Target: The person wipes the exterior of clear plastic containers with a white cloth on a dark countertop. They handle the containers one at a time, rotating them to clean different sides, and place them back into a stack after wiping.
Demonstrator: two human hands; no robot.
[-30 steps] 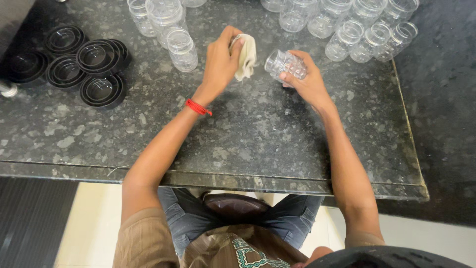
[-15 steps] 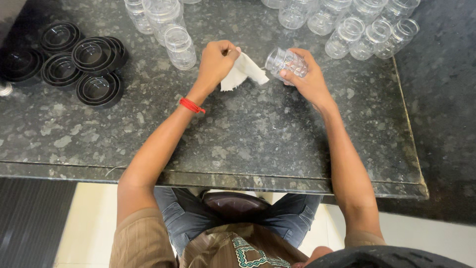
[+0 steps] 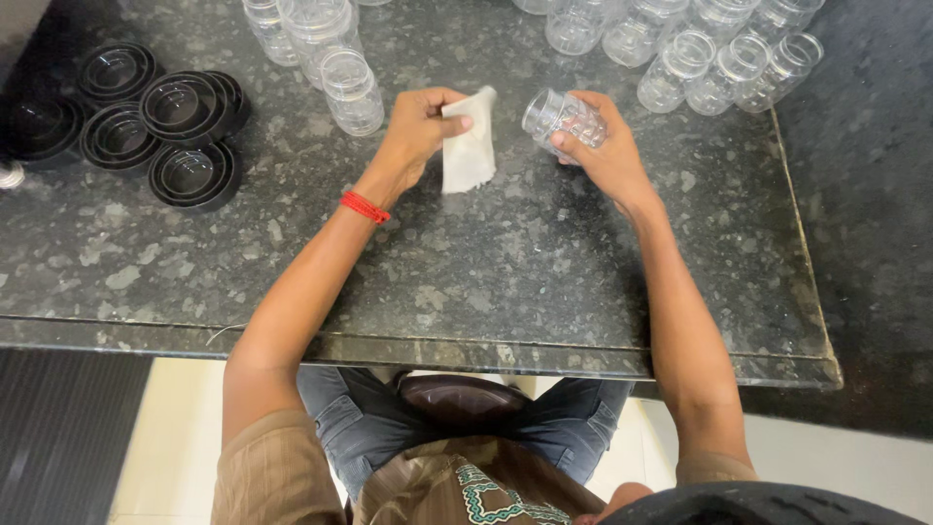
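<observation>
My left hand (image 3: 420,128) pinches a small white cloth (image 3: 468,148) by its top edge, and the cloth hangs down flat over the dark granite counter (image 3: 486,262). My right hand (image 3: 604,148) grips a clear plastic jar (image 3: 561,118), tipped on its side with its mouth facing left toward the cloth. The two hands are a short gap apart, and the cloth does not touch the jar. A red thread band circles my left wrist.
Several clear jars (image 3: 714,44) stand in a cluster at the back right, and a few more clear jars (image 3: 326,49) at the back left. Stacks of black lids (image 3: 160,122) lie at the far left. The counter's front edge runs above my lap.
The cloth, bunched in my left hand a second ago, has been shaken out and now hangs unfolded. The jar in my right hand has barely moved.
</observation>
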